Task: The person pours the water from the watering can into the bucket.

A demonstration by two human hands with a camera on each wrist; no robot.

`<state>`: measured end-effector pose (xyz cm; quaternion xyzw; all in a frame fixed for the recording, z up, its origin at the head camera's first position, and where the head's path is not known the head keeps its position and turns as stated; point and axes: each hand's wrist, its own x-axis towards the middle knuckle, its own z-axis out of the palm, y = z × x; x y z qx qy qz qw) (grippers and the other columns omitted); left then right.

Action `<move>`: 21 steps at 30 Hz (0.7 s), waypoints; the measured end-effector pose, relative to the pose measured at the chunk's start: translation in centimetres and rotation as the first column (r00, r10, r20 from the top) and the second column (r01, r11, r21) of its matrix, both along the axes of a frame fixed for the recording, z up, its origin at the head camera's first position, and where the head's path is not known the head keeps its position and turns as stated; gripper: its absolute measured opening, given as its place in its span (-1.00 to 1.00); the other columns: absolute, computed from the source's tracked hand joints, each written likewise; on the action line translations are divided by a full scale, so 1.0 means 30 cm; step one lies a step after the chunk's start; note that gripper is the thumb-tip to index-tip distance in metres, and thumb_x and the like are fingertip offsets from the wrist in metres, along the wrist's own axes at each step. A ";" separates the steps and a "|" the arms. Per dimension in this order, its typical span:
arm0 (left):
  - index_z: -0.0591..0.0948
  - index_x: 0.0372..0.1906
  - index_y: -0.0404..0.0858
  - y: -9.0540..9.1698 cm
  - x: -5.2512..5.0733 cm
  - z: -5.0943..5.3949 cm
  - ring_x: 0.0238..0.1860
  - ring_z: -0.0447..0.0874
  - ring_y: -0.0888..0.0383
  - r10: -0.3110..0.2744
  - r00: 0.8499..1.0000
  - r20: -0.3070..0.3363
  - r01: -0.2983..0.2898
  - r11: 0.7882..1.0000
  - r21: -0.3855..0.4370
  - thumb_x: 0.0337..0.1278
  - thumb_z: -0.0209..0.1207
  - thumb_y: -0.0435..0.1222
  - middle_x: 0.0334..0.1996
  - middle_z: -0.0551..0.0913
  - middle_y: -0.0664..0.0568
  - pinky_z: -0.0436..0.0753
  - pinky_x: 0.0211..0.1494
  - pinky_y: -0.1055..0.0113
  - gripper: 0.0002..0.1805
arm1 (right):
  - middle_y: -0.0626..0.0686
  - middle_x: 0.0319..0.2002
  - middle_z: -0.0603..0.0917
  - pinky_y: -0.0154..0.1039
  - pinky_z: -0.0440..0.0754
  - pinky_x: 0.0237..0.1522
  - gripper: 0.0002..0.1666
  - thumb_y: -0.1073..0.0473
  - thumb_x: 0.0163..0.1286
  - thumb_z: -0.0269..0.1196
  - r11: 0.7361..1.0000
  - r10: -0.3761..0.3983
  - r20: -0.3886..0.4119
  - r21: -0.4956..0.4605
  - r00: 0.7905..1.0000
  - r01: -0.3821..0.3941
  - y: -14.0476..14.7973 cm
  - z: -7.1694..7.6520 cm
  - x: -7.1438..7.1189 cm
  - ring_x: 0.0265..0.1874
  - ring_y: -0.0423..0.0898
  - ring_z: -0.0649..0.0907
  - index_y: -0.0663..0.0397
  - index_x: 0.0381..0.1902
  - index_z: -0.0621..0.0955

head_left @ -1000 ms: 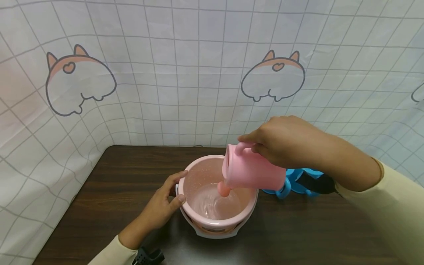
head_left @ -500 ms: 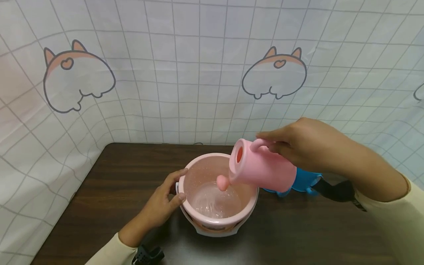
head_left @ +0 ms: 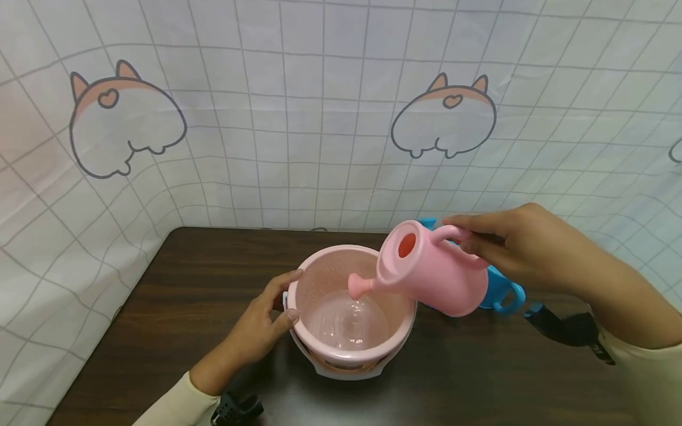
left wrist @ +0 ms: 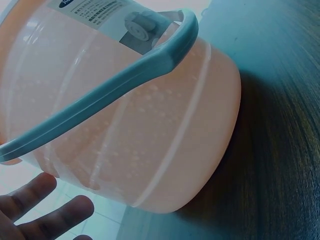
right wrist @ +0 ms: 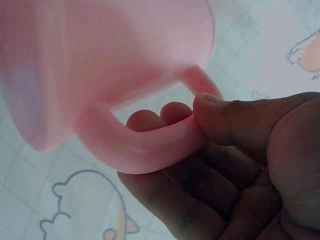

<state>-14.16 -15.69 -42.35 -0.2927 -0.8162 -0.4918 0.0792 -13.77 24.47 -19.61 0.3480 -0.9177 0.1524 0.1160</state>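
Observation:
A pink watering can is tilted over the right side of a pink bucket, its round spout head above the bucket's opening. My right hand holds the can by its loop handle, thumb on one side and fingers curled round the other. Clear water with ripples lies in the bucket. My left hand holds the bucket's left rim with thumb and forefinger. In the left wrist view, other fingers hang beside the bucket wall, below its carrying handle.
Blue toy-like pieces, one with a loop handle, stand behind and right of the can, partly hidden. The dark wooden table meets a white gridded curtain at its back and left.
My right hand and the watering can have moved to the right and slightly down. The can has tipped back, so its top opening shows more. My left hand stays on the bucket.

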 end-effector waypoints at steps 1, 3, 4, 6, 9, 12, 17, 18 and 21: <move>0.28 0.53 0.01 0.000 0.000 0.000 -0.12 0.67 0.15 0.002 1.000 -0.003 -0.002 1.000 -0.001 0.46 0.10 0.03 0.10 0.62 -0.04 0.59 -0.02 0.07 -0.35 | -0.34 -0.44 0.63 -0.38 0.46 -0.51 -0.56 0.27 0.32 0.45 1.000 0.013 -0.019 -0.013 1.000 -0.014 0.007 -0.006 0.000 -0.58 -0.36 0.48 -0.20 0.12 0.75; 0.28 0.53 0.01 0.000 0.000 0.001 -0.12 0.67 0.15 0.002 1.000 -0.001 -0.002 1.000 0.000 0.46 0.10 0.02 0.10 0.63 -0.05 0.59 -0.02 0.08 -0.36 | -0.37 -0.45 0.63 -0.42 0.45 -0.50 -0.54 0.29 0.29 0.45 0.999 0.025 -0.051 -0.031 0.998 -0.027 0.022 -0.018 0.002 -0.57 -0.39 0.51 -0.25 0.11 0.75; 0.28 0.53 0.00 -0.001 0.000 0.002 -0.12 0.67 0.15 0.001 1.000 -0.001 -0.001 1.000 -0.001 0.46 0.11 0.02 0.10 0.63 -0.05 0.59 -0.02 0.09 -0.36 | -0.37 -0.45 0.64 -0.44 0.45 -0.50 -0.53 0.30 0.29 0.45 0.999 0.026 -0.063 -0.039 0.998 -0.029 0.030 -0.025 0.004 -0.56 -0.40 0.54 -0.26 0.10 0.75; 0.28 0.53 0.01 0.000 0.000 0.003 -0.11 0.67 0.15 0.001 1.000 0.002 -0.001 1.000 0.000 0.46 0.11 0.01 0.09 0.63 -0.05 0.59 -0.01 0.09 -0.36 | -0.37 -0.45 0.66 -0.47 0.46 -0.47 -0.54 0.31 0.27 0.46 0.998 0.018 -0.085 -0.057 0.996 -0.022 0.045 -0.041 0.007 -0.53 -0.40 0.59 -0.26 0.08 0.75; 0.28 0.53 0.01 0.001 0.001 0.004 -0.11 0.66 0.15 0.000 1.000 0.003 0.000 1.000 0.001 0.46 0.11 0.01 0.10 0.63 -0.04 0.59 -0.01 0.09 -0.36 | -0.36 -0.42 0.70 -0.50 0.48 -0.43 -0.53 0.34 0.26 0.46 0.996 -0.018 -0.087 -0.085 0.996 0.011 0.071 -0.070 0.016 -0.50 -0.40 0.65 -0.14 0.10 0.75; 0.28 0.53 0.01 0.002 0.002 0.006 -0.11 0.66 0.15 0.003 1.000 0.006 -0.003 1.000 -0.002 0.45 0.11 0.01 0.10 0.62 -0.02 0.58 -0.01 0.08 -0.36 | -0.35 -0.41 0.73 -0.50 0.49 -0.40 -0.50 0.34 0.28 0.45 0.992 -0.059 -0.057 -0.111 0.997 0.053 0.099 -0.099 0.029 -0.48 -0.39 0.68 -0.11 0.16 0.72; 0.28 0.53 0.01 0.003 0.002 0.007 -0.12 0.65 0.15 0.007 1.000 0.011 -0.007 1.000 -0.004 0.45 0.10 0.01 0.09 0.62 -0.01 0.58 -0.02 0.08 -0.36 | -0.34 -0.38 0.72 -0.44 0.46 -0.49 -0.50 0.30 0.32 0.44 0.984 -0.135 0.006 -0.119 0.991 0.135 0.142 -0.136 0.055 -0.53 -0.38 0.61 -0.10 0.21 0.69; 0.28 0.53 0.01 0.002 0.002 0.007 -0.12 0.65 0.15 0.008 1.000 0.011 -0.008 1.000 -0.003 0.45 0.10 0.01 0.09 0.62 -0.01 0.58 -0.02 0.08 -0.36 | -0.33 -0.37 0.72 -0.43 0.43 -0.51 -0.50 0.29 0.33 0.43 0.981 -0.152 0.018 -0.117 0.988 0.153 0.149 -0.143 0.060 -0.55 -0.37 0.58 -0.09 0.21 0.68; 0.28 0.53 0.02 0.002 0.001 0.007 -0.11 0.66 0.14 0.007 1.000 0.013 -0.007 1.000 -0.001 0.45 0.10 0.01 0.09 0.62 -0.02 0.58 -0.01 0.07 -0.36 | -0.32 -0.34 0.73 -0.40 0.44 -0.50 -0.52 0.25 0.36 0.42 0.974 -0.195 0.045 -0.107 0.980 0.199 0.169 -0.163 0.078 -0.52 -0.35 0.56 -0.09 0.23 0.67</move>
